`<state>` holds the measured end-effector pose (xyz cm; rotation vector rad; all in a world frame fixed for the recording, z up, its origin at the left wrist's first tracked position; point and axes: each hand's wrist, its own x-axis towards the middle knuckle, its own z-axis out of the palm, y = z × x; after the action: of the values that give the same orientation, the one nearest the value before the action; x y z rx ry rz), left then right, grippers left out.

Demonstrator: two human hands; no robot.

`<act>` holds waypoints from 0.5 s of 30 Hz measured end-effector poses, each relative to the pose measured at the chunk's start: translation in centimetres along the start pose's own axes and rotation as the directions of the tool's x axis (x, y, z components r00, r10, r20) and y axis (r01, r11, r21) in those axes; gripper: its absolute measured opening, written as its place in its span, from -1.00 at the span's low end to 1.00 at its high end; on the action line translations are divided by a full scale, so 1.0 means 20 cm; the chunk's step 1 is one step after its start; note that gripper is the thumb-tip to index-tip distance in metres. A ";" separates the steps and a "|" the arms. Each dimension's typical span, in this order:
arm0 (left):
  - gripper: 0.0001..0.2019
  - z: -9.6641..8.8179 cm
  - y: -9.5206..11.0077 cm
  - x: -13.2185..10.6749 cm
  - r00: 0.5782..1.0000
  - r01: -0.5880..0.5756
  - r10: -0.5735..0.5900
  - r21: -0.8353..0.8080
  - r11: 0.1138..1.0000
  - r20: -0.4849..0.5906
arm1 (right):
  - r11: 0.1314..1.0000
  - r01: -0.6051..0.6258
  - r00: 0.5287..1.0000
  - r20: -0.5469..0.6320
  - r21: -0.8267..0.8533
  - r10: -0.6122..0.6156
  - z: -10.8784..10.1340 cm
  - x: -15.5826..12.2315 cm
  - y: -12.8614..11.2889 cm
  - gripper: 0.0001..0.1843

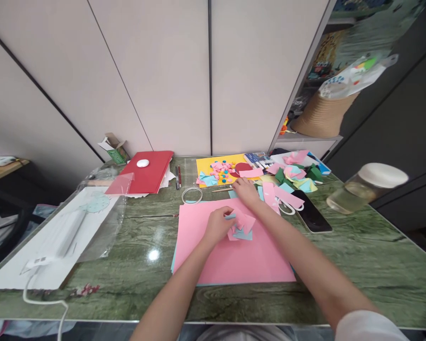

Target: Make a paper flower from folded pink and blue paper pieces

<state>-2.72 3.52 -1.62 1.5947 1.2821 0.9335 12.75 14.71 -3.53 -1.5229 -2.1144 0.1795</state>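
My left hand point(220, 225) is closed on a folded paper flower point(244, 224) of pink and light blue pieces. This flower rests over a stack of large pink sheets point(213, 263), with blue sheets showing underneath. My right hand point(245, 190) reaches past the far edge of the stack. Its fingers are bent and close together, at the end of a thin wooden stick point(220, 190); whatever is between the fingertips is hidden. Beside the right wrist lie cut pink strips point(270, 194) and white-handled scissors point(287, 207).
Behind the stack, a yellow sheet point(204, 166) bears small pink, yellow and blue paper bits. Folded paper flowers point(294, 172), a black phone point(311, 213) and a lidded jar point(357, 194) are at right. Left are a wire coil point(192, 195), red folder point(145, 175) and white power strip point(69, 234).
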 end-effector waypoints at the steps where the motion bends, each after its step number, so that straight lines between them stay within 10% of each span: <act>1: -0.90 0.00 0.00 0.00 1.000 -0.003 0.003 0.017 1.000 -0.004 | 1.000 0.026 1.000 0.009 -0.008 -0.026 0.00 0.01 -0.01 -0.86; 11: -0.68 -0.01 -0.02 0.00 1.000 0.005 -0.005 0.024 1.000 0.024 | 0.982 0.058 0.996 -0.075 0.179 -0.045 -0.29 -0.26 -0.11 -0.75; 15: -0.66 -0.02 0.00 -0.01 1.000 -0.010 0.009 0.043 0.999 0.029 | 0.828 -0.120 0.993 0.059 0.548 0.104 -0.38 -0.45 -0.02 -0.74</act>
<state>-3.14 3.38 -1.54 1.6430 1.2830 0.8912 18.13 4.92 0.16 -1.2853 -1.7683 0.7872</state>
